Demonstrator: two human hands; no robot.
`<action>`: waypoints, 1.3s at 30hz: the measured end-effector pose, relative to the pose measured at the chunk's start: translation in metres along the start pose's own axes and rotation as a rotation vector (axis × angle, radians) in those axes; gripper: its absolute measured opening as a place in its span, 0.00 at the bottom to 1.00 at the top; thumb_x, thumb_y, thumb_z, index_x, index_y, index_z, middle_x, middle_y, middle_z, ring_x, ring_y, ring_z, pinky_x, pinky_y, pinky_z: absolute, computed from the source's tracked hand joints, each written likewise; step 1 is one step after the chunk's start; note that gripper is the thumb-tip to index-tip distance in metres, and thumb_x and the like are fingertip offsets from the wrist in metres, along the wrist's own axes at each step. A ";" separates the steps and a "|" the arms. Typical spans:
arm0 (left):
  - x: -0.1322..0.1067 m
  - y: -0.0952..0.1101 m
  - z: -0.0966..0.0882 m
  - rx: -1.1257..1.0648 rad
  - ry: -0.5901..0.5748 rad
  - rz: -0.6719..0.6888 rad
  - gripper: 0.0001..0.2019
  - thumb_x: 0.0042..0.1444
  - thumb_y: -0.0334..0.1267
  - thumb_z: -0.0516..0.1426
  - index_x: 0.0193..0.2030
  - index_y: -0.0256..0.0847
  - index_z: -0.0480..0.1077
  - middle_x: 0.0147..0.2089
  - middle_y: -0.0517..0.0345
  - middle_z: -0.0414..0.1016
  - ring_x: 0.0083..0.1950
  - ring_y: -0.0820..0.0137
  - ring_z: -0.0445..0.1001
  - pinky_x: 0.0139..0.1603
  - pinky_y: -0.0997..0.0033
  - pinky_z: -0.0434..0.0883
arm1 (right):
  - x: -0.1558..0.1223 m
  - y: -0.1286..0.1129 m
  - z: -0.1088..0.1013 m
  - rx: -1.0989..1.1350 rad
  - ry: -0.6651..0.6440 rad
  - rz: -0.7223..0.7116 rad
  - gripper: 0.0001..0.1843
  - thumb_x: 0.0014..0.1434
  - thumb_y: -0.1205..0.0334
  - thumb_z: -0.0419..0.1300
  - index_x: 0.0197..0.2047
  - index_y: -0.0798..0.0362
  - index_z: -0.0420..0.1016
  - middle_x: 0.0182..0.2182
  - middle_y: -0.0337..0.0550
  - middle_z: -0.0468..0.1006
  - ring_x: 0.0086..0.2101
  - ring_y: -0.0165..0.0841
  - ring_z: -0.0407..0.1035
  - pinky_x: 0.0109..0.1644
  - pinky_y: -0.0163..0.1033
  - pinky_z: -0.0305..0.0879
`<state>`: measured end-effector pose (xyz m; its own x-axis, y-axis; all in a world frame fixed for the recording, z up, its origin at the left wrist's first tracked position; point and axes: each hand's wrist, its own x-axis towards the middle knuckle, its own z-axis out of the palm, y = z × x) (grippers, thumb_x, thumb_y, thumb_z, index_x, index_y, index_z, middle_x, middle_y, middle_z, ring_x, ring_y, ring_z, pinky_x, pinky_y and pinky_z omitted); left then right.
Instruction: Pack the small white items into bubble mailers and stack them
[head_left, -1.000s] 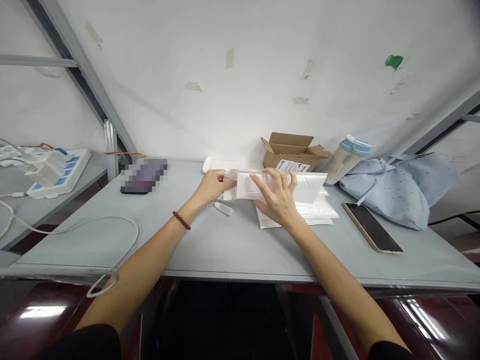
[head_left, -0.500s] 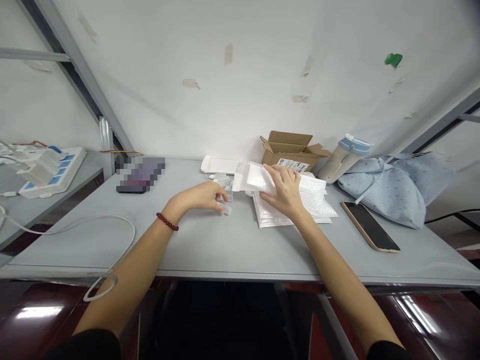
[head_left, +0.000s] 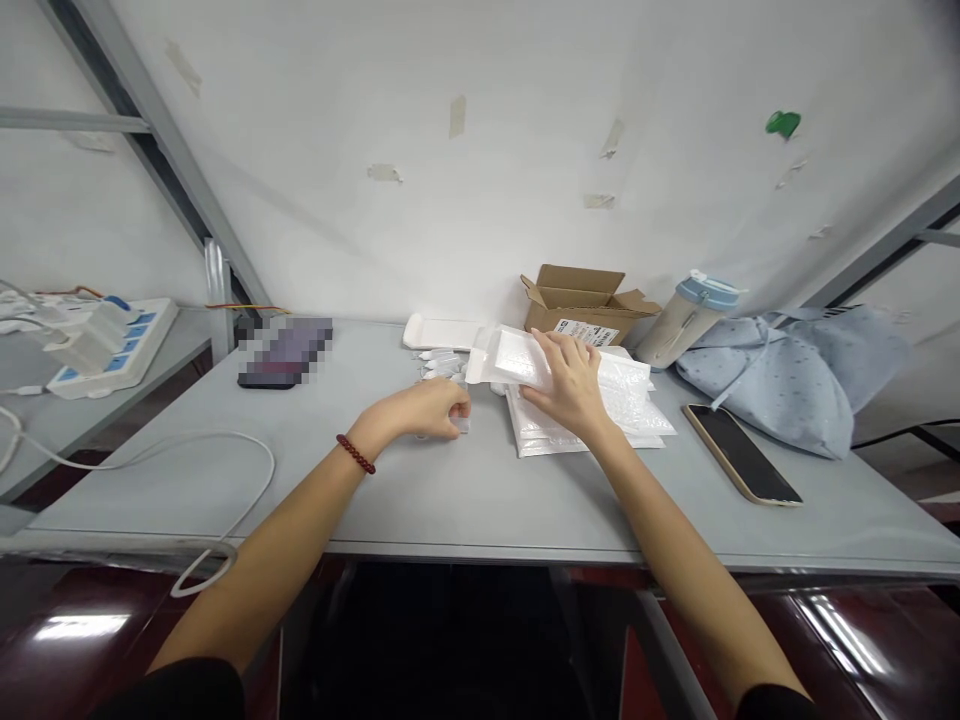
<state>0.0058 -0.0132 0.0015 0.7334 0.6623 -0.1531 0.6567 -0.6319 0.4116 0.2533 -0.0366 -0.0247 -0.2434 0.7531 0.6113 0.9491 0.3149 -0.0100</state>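
Observation:
My left hand (head_left: 431, 408) is closed low over the table, thumb and fingers pinching a small clear plastic piece (head_left: 460, 425). Just behind it lie several small clear plastic pieces with white tips (head_left: 441, 362), partly covered by the hand. My right hand (head_left: 571, 385) is wrapped over a white bubble mailer (head_left: 517, 358), thumb on the near side and fingers on top. That mailer rests on a stack of similar white bubble mailers (head_left: 551, 440). Its left end reaches past the stack, over some of the small pieces.
Behind the mailers stand an open cardboard box (head_left: 574, 290) and a bottle with a blue lid (head_left: 686, 320). A blue cloth bag (head_left: 772, 380) and a phone (head_left: 742, 455) lie at right. At left are a blurred-out phone (head_left: 285, 352), a white cable (head_left: 255, 490) and a power strip (head_left: 120, 345).
My left hand has moved slightly right and nearer to me, its fingers closing round the small clear piece. My right hand stays on the bubble mailer.

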 end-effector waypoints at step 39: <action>0.020 0.021 0.027 -0.494 0.911 0.031 0.10 0.56 0.33 0.56 0.46 0.42 0.70 0.38 0.57 0.82 0.41 0.66 0.80 0.41 0.69 0.73 | -0.002 -0.017 0.002 0.223 0.043 0.027 0.43 0.54 0.53 0.58 0.69 0.48 0.45 0.51 0.48 0.71 0.51 0.45 0.64 0.57 0.53 0.53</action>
<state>0.0386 -0.0240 -0.0170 0.2024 0.8317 0.5170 0.3438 -0.5547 0.7577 0.2372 -0.0424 -0.0269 -0.2049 0.7393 0.6415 0.8864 0.4181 -0.1987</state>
